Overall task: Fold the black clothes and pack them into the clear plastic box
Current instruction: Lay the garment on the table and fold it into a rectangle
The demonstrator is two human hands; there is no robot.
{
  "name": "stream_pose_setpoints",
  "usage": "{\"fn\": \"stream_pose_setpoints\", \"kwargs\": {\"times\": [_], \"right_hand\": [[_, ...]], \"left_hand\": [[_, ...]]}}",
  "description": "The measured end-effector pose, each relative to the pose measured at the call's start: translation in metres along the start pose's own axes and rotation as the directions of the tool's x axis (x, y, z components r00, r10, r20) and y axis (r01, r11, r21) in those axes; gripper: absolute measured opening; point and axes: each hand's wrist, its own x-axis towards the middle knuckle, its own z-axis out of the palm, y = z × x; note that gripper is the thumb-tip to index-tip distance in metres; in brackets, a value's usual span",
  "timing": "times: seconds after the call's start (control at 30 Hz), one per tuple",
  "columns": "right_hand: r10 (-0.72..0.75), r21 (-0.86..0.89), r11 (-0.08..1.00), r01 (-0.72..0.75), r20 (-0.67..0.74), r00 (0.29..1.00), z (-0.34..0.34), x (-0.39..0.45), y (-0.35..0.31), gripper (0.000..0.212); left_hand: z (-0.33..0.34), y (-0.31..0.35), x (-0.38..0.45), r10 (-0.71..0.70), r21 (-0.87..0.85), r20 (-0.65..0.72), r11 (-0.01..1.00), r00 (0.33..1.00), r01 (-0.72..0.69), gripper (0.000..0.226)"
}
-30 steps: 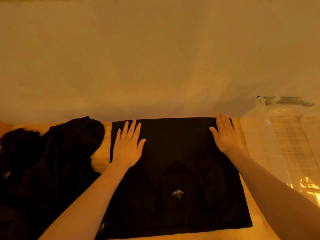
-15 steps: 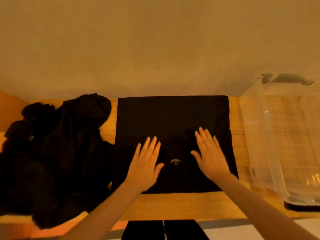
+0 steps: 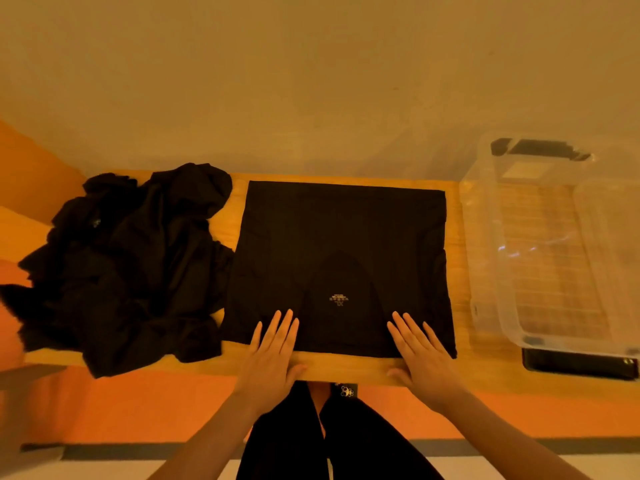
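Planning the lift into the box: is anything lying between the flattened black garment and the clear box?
Nothing visible: only bare table separates the flattened black garment from the clear plastic box, which looks empty.

Change logged: I see left hand point(image 3: 272, 355) and right hand point(image 3: 420, 355) slid from the folded shirt's point(image 3: 341, 237) far corners to its near hem.

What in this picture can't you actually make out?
- Small print on the flat garment, head view: too small to read.
- Heap of black clothes, head view: how many pieces, lost in dark folds.
- Clear plastic box, head view: right side cut off by the frame edge.
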Motion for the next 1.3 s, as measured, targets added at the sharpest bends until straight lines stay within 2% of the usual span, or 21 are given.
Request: {"fn": "stream_pose_setpoints", "kwargs": {"times": [0.1, 0.17, 0.27, 0.37, 0.43, 0.53, 0.6, 0.73, 0.83, 0.93, 1.0, 1.03, 1.13, 1.2, 1.3], "right_hand": [[-0.043, -0.002, 0.999, 0.043, 0.040, 0.998, 0.004, -0.014, 0.003, 0.080], [-0.077, 0.000, 0.997, 0.077, 0.055, 0.996, 0.005, -0.025, 0.003, 0.085], [-0.093, -0.004, 0.996, 0.094, 0.071, 0.993, 0.002, -0.029, 0.005, 0.093], [-0.081, -0.040, 0.995, 0.086, 0.106, 0.991, -0.001, -0.020, 0.003, 0.097], [-0.082, -0.044, 0.995, 0.086, 0.088, 0.993, 0.003, -0.020, 0.001, 0.099], [-0.087, 0.000, 0.996, 0.087, 0.059, 0.994, 0.013, -0.029, 0.001, 0.120], [-0.077, -0.010, 0.997, 0.078, 0.027, 0.997, 0.015, -0.036, 0.002, 0.117], [-0.145, -0.089, 0.987, 0.138, -0.079, 0.986, 0.014, -0.046, 0.003, 0.091], [-0.165, -0.044, 0.986, 0.161, -0.108, 0.980, 0.007, -0.046, 0.010, 0.080], [-0.150, 0.056, 0.987, 0.153, -0.055, 0.987, -0.016, -0.043, 0.015, 0.072], [-0.159, 0.107, 0.982, 0.154, 0.031, 0.987, -0.034, -0.038, 0.017, 0.053], [-0.172, 0.127, 0.979, 0.160, 0.088, 0.981, -0.042, -0.035, 0.021, 0.045], [-0.106, 0.233, 0.971, 0.050, 0.231, 0.967, -0.072, -0.021, 0.028, 0.032], [-0.074, 0.247, 0.969, 0.003, 0.280, 0.957, -0.093, -0.005, 0.033, 0.028], [0.022, 0.190, 0.978, -0.082, 0.299, 0.954, -0.122, 0.024, 0.041, 0.031]], "left_hand": [[0.009, 0.007, -0.013, 0.096, 0.047, 0.001, 0.994, 0.995, -0.096, 0.076], [0.010, 0.004, -0.019, 0.137, 0.077, -0.047, 0.988, 0.989, -0.134, 0.083], [0.004, -0.010, -0.018, 0.171, 0.101, -0.087, 0.982, 0.981, -0.162, 0.098], [0.008, -0.026, -0.011, 0.262, 0.173, -0.076, 0.954, 0.962, -0.246, 0.116], [0.014, -0.033, -0.011, 0.276, 0.202, -0.108, 0.947, 0.955, -0.251, 0.125], [0.018, -0.034, -0.016, 0.233, 0.200, -0.159, 0.959, 0.960, -0.200, 0.135], [0.019, -0.034, -0.021, 0.251, 0.198, -0.177, 0.956, 0.952, -0.215, 0.124], [0.012, -0.035, -0.031, 0.324, 0.222, -0.109, 0.929, 0.940, -0.295, 0.103], [0.001, -0.040, -0.033, 0.373, 0.181, -0.128, 0.920, 0.919, -0.348, 0.083], [-0.019, -0.040, -0.031, 0.324, -0.003, -0.101, 0.945, 0.941, -0.326, 0.062], [-0.032, -0.043, -0.028, 0.304, -0.169, -0.016, 0.938, 0.953, -0.302, 0.044], [-0.040, -0.044, -0.026, 0.267, -0.258, 0.042, 0.934, 0.963, -0.248, 0.041], [-0.067, -0.051, -0.010, 0.144, -0.477, 0.136, 0.877, 0.980, -0.063, 0.021], [-0.090, -0.058, 0.004, 0.096, -0.529, 0.192, 0.849, 0.977, 0.020, 0.016], [-0.122, -0.067, 0.027, 0.093, -0.492, 0.194, 0.871, 0.977, 0.014, 0.015]]}}
